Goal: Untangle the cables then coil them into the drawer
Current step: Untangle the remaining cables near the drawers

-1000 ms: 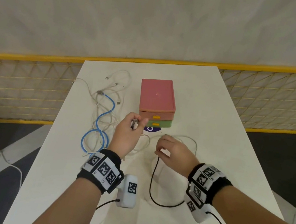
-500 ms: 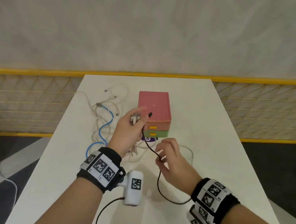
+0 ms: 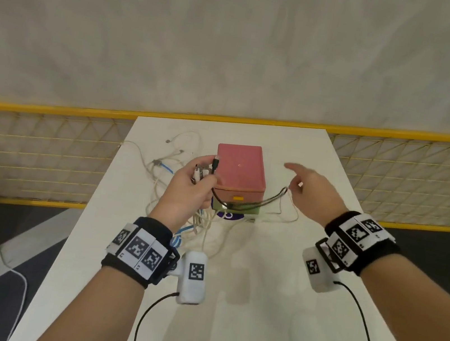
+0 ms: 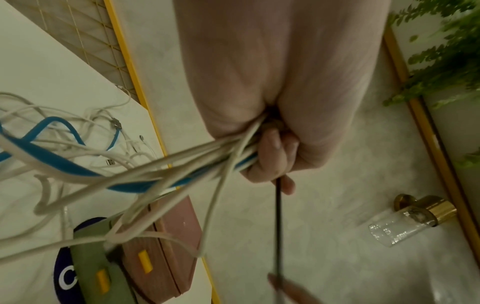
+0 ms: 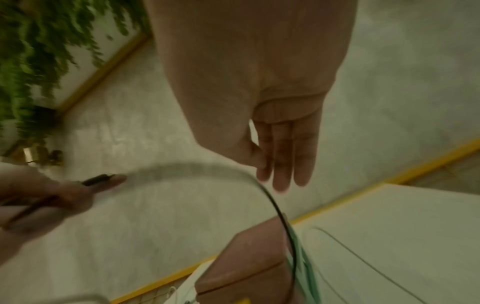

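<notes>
Bare forearms, no sleeves. Around the left wrist, a black fabric band (image 3: 136,250) faced with white rectangular tags printed in black square-code patterns. Just beside that band, toward the other arm, a rounded white plastic camera pod (image 3: 193,273) bearing one more square code, a thin black cable (image 3: 150,310) trailing from its near end. Around the right wrist, a matching black fabric strap (image 3: 359,244) with the same white coded tags, a second white pod (image 3: 318,273) beneath it, and a second black lead (image 3: 363,331).
</notes>
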`<state>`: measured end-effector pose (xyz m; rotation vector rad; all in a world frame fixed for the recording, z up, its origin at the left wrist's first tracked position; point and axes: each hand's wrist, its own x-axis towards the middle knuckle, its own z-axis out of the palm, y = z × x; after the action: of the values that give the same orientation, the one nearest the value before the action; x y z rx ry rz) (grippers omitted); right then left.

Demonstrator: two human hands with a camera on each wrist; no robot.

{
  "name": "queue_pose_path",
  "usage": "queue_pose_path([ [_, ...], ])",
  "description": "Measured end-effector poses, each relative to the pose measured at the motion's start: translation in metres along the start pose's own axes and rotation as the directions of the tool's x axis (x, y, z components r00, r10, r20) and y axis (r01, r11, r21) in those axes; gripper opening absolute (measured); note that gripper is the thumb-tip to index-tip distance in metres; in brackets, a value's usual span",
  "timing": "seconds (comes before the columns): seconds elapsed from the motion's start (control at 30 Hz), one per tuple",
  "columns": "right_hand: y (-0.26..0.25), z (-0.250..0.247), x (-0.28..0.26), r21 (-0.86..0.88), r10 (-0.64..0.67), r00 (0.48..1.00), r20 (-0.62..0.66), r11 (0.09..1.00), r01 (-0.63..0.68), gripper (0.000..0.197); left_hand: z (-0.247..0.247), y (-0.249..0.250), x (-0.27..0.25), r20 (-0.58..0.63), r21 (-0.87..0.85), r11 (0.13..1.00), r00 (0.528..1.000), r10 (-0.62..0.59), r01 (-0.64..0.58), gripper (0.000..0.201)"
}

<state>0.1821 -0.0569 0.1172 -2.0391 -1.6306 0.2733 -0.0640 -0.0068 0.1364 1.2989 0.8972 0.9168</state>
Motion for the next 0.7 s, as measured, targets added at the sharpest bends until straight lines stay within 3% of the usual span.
queue_pose_path([
  [0.03, -0.007, -0.004, 0.001, 0.025, -0.032, 0.999, -0.03, 0.999, 0.033, 0.049, 0.003, 0.0, 0.0, 0.003, 0.017, 1.0, 1.0, 0.003, -0.003, 0.037],
  [0.1, -0.024, -0.006, -0.004, 0.255, -0.146, 0.988, -0.042, 0.955, 0.152, 0.056, 0.009, 0.001, -0.001, 0.012, 0.068, 0.997, 1.0, 0.024, -0.025, 0.024],
  [0.17, -0.043, 0.0, -0.014, 0.489, -0.29, 0.954, 0.075, 0.845, 0.218, 0.072, 0.017, 0.001, 0.0, 0.039, 0.136, 0.987, 0.996, 0.085, -0.09, 0.008],
  [0.23, -0.063, 0.014, -0.024, 0.658, -0.369, 0.902, 0.222, 0.74, 0.141, 0.088, 0.027, 0.004, 0.0, 0.079, 0.2, 0.968, 0.987, 0.139, -0.152, 0.004],
  [0.3, -0.078, 0.029, -0.03, 0.749, -0.356, 0.888, 0.292, 0.662, 0.019, 0.079, 0.037, 0.011, -0.003, 0.143, 0.147, 0.974, 0.978, 0.154, -0.175, 0.008],
  [0.4, -0.09, 0.039, -0.03, 0.798, -0.252, 0.926, 0.282, 0.598, -0.08, 0.043, 0.042, 0.019, -0.003, 0.214, 0.192, 0.947, 0.953, 0.214, -0.256, 0.006],
  [0.47, -0.093, 0.04, -0.028, 0.79, -0.229, 0.939, 0.256, 0.61, -0.066, 0.026, 0.038, 0.019, 0.001, 0.218, 0.319, 0.891, 0.94, 0.264, -0.324, 0.006],
  [0.53, -0.096, 0.04, -0.026, 0.715, -0.234, 0.954, 0.188, 0.699, 0.031, 0.019, 0.031, 0.021, 0.006, 0.202, 0.445, 0.816, 0.929, 0.31, -0.369, 0.004],
  [0.6, -0.098, 0.042, -0.025, 0.661, -0.19, 0.971, 0.147, 0.749, 0.047, 0.029, 0.024, 0.028, 0.009, 0.187, 0.433, 0.806, 0.915, 0.357, -0.403, 0.012],
  [0.7, -0.101, 0.043, -0.023, 0.66, -0.098, 0.989, 0.11, 0.751, 0.001, 0.04, 0.021, 0.043, 0.012, 0.192, 0.341, 0.852, 0.917, 0.35, -0.397, 0.016],
])
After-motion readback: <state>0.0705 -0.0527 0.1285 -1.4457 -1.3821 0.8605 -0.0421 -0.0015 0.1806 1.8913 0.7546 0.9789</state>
